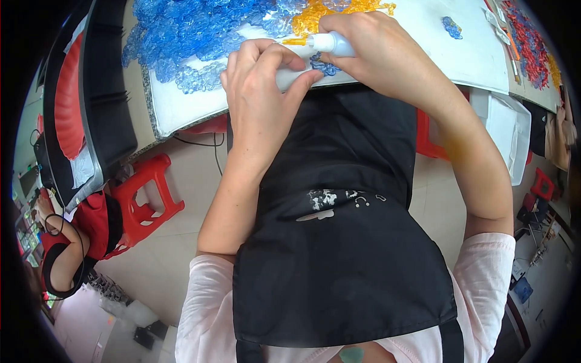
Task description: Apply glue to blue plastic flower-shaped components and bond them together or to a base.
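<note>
My right hand is wrapped round a small white squeeze bottle, its narrow end pointing left. Just off that end is a thin yellow-orange piece; whether it belongs to the bottle I cannot tell. My left hand faces it, with curled fingers and the thumb reaching toward the index finger. What those fingers hold, if anything, is hidden. Below the bottle, between my hands, lie some clear blue plastic pieces. A large heap of similar blue pieces spreads to the left, with clear yellow pieces behind my hands.
A white sheet covers the table. A small blue cluster lies right of my hand, red pieces farther right. Black trays with a red insert stand left, beside a red stool. A person works at the left.
</note>
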Available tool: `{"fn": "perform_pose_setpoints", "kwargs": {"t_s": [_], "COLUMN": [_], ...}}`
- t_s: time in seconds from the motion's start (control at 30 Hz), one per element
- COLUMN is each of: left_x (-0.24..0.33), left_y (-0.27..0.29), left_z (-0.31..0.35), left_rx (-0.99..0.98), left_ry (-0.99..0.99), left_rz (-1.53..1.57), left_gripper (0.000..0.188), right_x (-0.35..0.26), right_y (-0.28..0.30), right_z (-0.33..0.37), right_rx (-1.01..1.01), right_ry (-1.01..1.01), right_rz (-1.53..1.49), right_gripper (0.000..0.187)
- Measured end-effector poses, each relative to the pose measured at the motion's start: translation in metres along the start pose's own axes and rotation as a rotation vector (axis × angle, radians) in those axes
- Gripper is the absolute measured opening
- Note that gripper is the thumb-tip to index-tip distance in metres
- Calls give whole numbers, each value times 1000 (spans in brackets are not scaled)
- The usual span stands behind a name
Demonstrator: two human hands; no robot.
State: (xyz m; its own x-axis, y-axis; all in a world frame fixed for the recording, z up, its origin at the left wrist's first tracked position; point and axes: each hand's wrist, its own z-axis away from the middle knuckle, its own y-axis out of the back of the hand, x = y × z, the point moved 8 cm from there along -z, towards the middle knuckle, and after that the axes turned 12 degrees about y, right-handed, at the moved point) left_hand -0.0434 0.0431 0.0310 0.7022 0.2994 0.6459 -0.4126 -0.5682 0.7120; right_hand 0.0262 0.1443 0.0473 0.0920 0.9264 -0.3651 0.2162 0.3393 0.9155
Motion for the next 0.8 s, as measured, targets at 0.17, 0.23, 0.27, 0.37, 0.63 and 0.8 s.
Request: {"fn": "perform_pose_setpoints", "kwargs": {"t_s": [0.17,0.23,0.27,0.37,0.63,0.8], "left_x": [1,3,4,5,5,4], "left_y": [-1,1,1,-4,-5,-6], "left_z": [0,0,0,0,2,1], "left_rx": [-7,5,6,-52,-57,-49], "left_ry": [-5,-4,-4,9,76,90], "left_rz": [-4,-26,-27,-52,12,28], "left_gripper": [24,25,25,26,24,24], "right_x": [-1,-1,-2,-1,-1,0], "right_y": [1,2,1,1,3,1], "right_z": [1,-1,-1,0,1,1], "right_rx": [33,19,3,-5,28,16], "right_ry": [37,32,28,9,44,24], "right_rz": [-1,-13,-24,-54,7,-2], "right_gripper": [25,25,25,25,27,27]}}
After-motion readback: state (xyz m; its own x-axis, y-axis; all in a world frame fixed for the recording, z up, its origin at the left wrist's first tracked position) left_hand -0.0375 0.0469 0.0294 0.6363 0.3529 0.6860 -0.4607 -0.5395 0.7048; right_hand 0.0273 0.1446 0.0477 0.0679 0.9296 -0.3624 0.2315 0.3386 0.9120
